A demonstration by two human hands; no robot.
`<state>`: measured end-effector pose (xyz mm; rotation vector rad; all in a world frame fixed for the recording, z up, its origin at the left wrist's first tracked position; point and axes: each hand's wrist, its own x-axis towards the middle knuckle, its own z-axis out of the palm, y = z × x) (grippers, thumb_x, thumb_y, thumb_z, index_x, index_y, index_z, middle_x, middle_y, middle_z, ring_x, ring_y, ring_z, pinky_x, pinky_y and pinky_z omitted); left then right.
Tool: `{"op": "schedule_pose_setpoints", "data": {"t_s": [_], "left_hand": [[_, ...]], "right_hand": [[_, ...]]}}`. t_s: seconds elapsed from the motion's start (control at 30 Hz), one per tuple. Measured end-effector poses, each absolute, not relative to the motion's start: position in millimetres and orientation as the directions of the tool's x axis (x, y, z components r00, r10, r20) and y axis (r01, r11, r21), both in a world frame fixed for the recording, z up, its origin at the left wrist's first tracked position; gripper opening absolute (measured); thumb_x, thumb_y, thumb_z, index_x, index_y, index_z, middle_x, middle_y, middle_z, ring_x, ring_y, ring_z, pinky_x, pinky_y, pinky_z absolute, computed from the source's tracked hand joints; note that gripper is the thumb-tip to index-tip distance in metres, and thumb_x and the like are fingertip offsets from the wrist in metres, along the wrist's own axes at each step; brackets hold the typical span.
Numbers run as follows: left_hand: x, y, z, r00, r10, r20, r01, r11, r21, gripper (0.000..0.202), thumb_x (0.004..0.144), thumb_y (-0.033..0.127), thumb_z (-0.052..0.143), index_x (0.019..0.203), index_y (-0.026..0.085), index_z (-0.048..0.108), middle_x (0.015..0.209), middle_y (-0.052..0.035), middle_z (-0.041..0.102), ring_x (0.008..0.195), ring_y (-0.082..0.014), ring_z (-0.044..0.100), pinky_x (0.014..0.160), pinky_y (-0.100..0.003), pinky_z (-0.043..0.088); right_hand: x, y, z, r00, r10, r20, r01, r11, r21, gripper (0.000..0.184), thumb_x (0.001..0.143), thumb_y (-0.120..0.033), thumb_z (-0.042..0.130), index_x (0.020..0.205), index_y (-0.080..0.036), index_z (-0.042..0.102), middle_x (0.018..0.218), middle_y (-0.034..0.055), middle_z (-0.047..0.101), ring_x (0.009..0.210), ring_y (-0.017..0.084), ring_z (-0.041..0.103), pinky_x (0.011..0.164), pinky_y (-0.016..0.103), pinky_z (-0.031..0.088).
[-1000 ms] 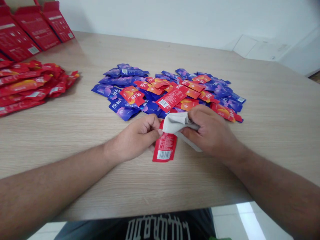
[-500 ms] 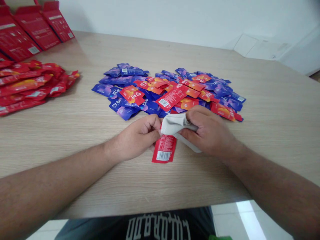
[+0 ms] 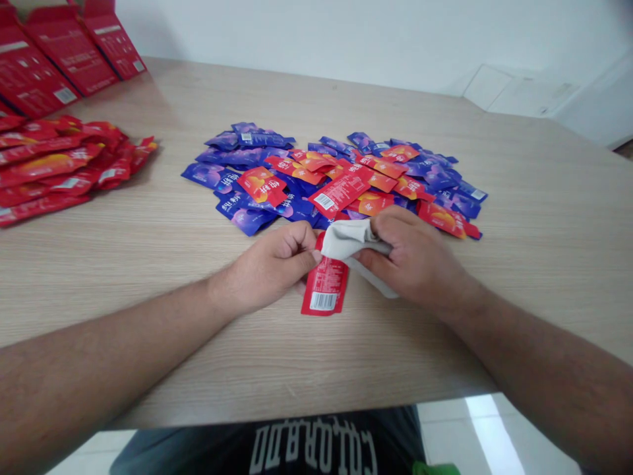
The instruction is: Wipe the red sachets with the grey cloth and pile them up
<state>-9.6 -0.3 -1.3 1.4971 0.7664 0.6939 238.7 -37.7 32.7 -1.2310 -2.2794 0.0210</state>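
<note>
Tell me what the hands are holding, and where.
The right hand grips a crumpled white cloth over a red foil sachet's top end; the left hand seems to pinch the sachet's edge.

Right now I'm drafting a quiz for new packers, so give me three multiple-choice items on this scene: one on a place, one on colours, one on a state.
1. Where is the barcoded red sachet?
A) inside a box
B) on the table, between the hands
C) on the floor

2. What colours fill the central pile?
A) green and white
B) black and yellow
C) blue-purple and red

3. What is the right hand doing with the white cloth?
A) gripping it, bunched
B) nothing; it lies apart
C) wringing it over a bowl

1: B, it lies just below the pile.
2: C, both colours mingle there.
3: A, fingers and thumb close on it.
</note>
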Motion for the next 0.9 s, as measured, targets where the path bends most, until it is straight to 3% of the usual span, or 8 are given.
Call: {"op": "schedule_pose_setpoints", "data": {"t_s": [0.2,0.4,0.67,0.8,0.9], "left_hand": [[-9,0,1,0.527,0.85,0.012,0.082,-0.064,0.995,0.017,0.094,0.029,0.065,0.085,0.02,0.055,0.067,0.0033,0.058,0.053,-0.01,0.052,0.049,-0.021,0.041],[-8,0,2,0.548,0.837,-0.01,0.081,-0.041,0.996,0.017,0.094,0.03,0.065,0.085,0.02,0.054,0.068,0.0032,0.061,0.053,-0.0097,0.051,0.05,-0.021,0.04],[-10,1,1,0.511,0.858,0.053,0.107,-0.125,0.986,0.02,0.094,0.031,0.067,0.083,0.02,0.055,0.068,0.0029,0.057,0.056,-0.0103,0.048,0.05,-0.023,0.036],[-11,2,0,0.54,0.841,0.028,0.075,-0.081,0.994,0.021,0.094,0.032,0.068,0.083,0.02,0.055,0.068,0.0025,0.058,0.055,-0.0102,0.049,0.05,-0.023,0.037],[-9,0,0,0.539,0.842,-0.036,0.032,0.022,0.999,0.022,0.093,0.032,0.071,0.084,0.021,0.054,0.068,0.0024,0.059,0.055,-0.0104,0.051,0.05,-0.022,0.039]], "right_hand": [[230,-53,35,-0.654,0.705,0.275,0.648,0.71,-0.276,0.005,0.096,-0.023,0.067,0.096,-0.021,0.063,0.098,0.0055,0.065,0.089,0.022,0.061,0.077,0.034,0.048],[232,-51,37,-0.561,0.737,0.378,0.733,0.654,-0.186,0.013,0.099,-0.029,0.068,0.103,-0.018,0.066,0.104,0.0102,0.066,0.094,0.025,0.062,0.081,0.038,0.049],[219,-68,37,-0.784,0.57,0.248,0.538,0.822,-0.188,0.014,0.1,-0.02,0.062,0.108,-0.02,0.073,0.105,0.0082,0.07,0.093,0.024,0.063,0.081,0.037,0.051],[231,-54,41,-0.678,0.676,0.287,0.65,0.735,-0.196,0.004,0.099,-0.024,0.065,0.098,-0.02,0.067,0.099,0.0072,0.067,0.089,0.023,0.061,0.077,0.036,0.048],[240,-41,39,-0.503,0.769,0.394,0.769,0.606,-0.202,0.014,0.099,-0.032,0.067,0.095,-0.02,0.061,0.099,0.0087,0.065,0.09,0.024,0.06,0.077,0.036,0.048]]}}
